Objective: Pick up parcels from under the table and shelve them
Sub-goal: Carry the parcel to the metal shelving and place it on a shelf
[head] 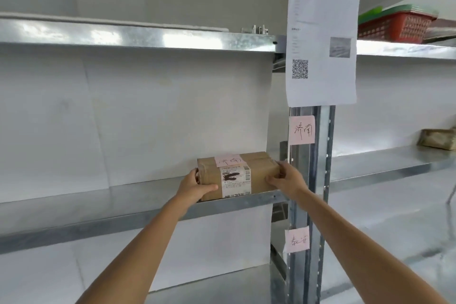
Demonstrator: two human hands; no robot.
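A brown cardboard parcel (259,170) with a white shipping label and a pink note on top rests at the right end of the middle metal shelf (98,207), close to its front edge. My left hand (195,186) grips the parcel's left end. My right hand (287,177) holds its right end, close to the upright post (311,180). Both arms reach up from below.
Pink handwritten notes (302,130) and a white printed sheet (322,39) with a QR code hang on the post. A red basket (394,26) sits on the top right shelf. Another wrapped parcel (438,139) lies on the right-hand shelf. A lower shelf (209,289) runs beneath.
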